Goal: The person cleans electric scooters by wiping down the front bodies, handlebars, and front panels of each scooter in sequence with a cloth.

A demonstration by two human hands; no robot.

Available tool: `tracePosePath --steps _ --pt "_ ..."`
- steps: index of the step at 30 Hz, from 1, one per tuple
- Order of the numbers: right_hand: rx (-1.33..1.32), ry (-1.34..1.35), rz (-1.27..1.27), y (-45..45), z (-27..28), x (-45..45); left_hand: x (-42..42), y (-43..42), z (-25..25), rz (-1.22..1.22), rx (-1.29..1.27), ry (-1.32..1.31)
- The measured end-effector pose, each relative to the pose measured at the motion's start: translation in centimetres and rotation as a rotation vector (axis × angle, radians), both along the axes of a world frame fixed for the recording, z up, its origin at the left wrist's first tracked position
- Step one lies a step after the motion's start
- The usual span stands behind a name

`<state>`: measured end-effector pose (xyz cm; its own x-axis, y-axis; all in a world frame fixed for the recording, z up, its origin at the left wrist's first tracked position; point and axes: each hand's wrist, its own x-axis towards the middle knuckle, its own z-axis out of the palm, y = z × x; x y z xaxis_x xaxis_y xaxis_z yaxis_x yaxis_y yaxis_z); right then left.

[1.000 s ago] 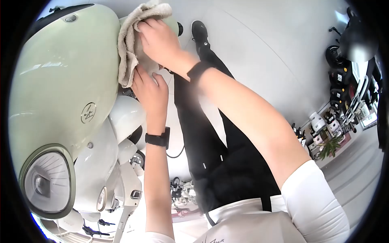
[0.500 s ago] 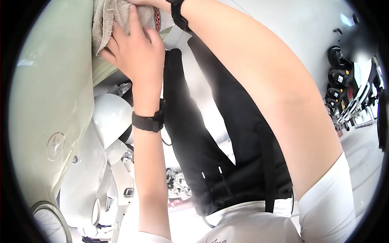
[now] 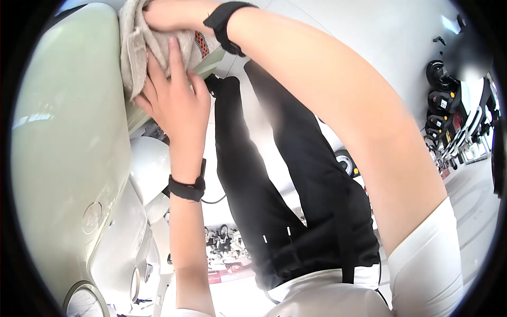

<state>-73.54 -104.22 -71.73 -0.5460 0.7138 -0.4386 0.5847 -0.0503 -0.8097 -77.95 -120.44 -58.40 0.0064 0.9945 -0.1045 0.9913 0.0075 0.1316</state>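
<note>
A beige towel (image 3: 134, 50) with a red and black patterned stripe lies bunched against the edge of a glossy pale green scooter panel (image 3: 63, 137). My left hand (image 3: 177, 108) rests on the towel, fingers stretched out and spread, thumb apart. Just above it in the view, my right hand (image 3: 171, 15) is closed into the towel's folds, which hide its fingertips. Both wrists wear black bands. Lower on the panel is a round emblem (image 3: 92, 217), and a round mirror (image 3: 84, 302) sits near the bottom edge.
White scooters (image 3: 119, 238) stand beyond the green one. Along the right side is a row of parked scooters (image 3: 441, 105), with a person (image 3: 470, 58) nearby. My black-trousered legs (image 3: 237, 158) stand on the pale tiled floor (image 3: 317, 26) close to the panel.
The towel and both hands sit lower in the view. More of my right hand shows, farther left and pushed into the folds. The scooter's emblem and mirror appear lower and farther right.
</note>
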Motion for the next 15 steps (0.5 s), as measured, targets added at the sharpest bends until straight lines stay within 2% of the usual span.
tracePosePath --steps 1,3,5,9,10,12,15 --pt "-0.034 -0.010 -0.019 0.5 -2.1 -0.5 0.1 1.1 -0.5 -0.026 0.048 0.006" --pt "-0.414 0.171 -0.116 0.3 0.5 4.0 0.1 2.5 -1.8 -0.065 0.131 0.007" --pt "-0.635 0.404 -0.281 -1.5 -0.6 5.5 0.3 2.8 -2.2 -0.056 0.119 0.023" --pt "0.409 -0.149 0.101 -5.8 -1.3 6.6 0.9 0.1 -1.5 -0.019 0.060 -0.004" --pt "0.647 -0.193 0.081 -7.1 -1.8 6.1 1.0 -1.2 -1.0 0.008 0.014 -0.025" --pt "0.445 -0.021 -0.349 -10.1 4.9 5.1 1.2 -3.8 -0.1 0.065 -0.038 -0.063" --pt "0.562 -0.043 -0.317 -14.9 9.7 3.6 0.7 -8.4 0.3 0.254 -0.040 -0.223"
